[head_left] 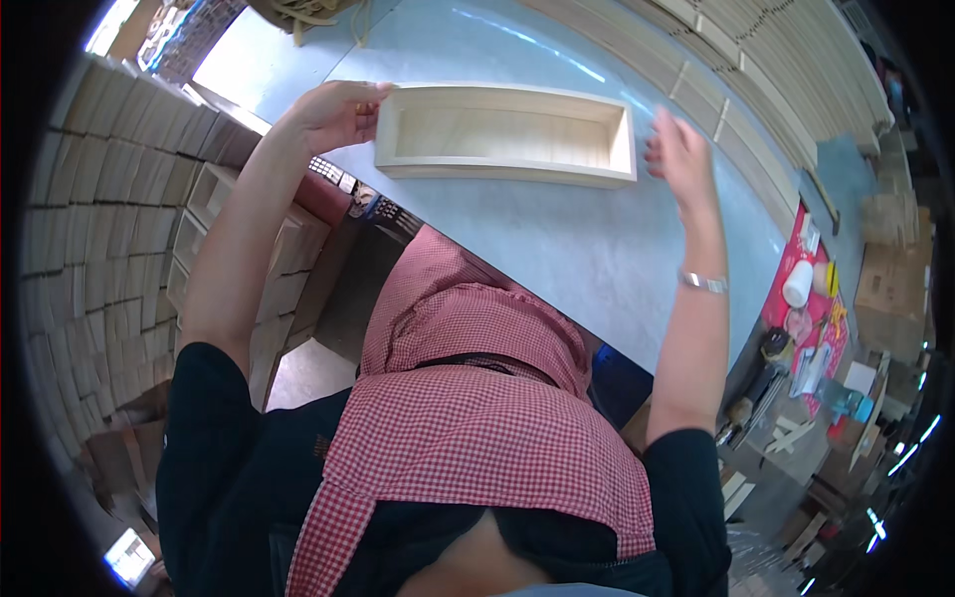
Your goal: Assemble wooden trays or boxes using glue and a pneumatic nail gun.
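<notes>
Box (502,170) clamped at one end in your left hand (333,111), your right hand (683,159) loosely curled, empty, just beside the other: keep it level, steady!

The wooden box (507,139) was pale cream, the tabletop (557,234) light blue-grey, the apron (497,438) finely checked red-and-white, the sleeves (686,483) blackish green, and the bracelet (704,283) silver.

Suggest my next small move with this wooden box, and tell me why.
Probably bring your right hand in to the right end of the wooden box: that hand looks empty and stands just off it, while your left hand touches the opposite end, so only one side seems steadied.
</notes>
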A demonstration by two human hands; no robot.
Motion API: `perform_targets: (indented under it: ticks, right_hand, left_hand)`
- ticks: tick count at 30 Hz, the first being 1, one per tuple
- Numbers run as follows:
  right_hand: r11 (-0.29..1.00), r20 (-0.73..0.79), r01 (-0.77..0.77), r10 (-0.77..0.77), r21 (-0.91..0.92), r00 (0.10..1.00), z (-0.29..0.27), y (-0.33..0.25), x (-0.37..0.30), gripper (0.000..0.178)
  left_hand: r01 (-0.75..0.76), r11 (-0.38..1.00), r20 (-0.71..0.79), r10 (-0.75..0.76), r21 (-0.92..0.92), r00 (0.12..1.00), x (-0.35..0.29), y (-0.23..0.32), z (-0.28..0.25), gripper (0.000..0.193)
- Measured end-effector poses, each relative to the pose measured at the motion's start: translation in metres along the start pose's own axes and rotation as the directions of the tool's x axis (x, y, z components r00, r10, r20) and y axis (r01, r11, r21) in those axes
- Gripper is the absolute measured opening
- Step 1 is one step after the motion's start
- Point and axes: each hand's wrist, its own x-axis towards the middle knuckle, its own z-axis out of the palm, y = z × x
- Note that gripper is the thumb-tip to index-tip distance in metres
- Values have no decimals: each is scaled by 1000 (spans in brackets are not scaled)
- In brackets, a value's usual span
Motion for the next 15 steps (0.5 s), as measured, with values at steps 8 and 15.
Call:
perform_targets:
  ticks: [8, 15]
  right_hand:
    - [981, 28, 41, -36, -187, 999, 48, 7, 27, 57]
    - [1000, -39, 11, -12, -24, 999, 59, 12, -3, 56]
  left_hand:
    - [-35, 999, 119, 30, 42, 992, 13, -3, -28, 24]
    - [-273, 828, -144, 385, 490, 912, 17, 7, 5, 23]
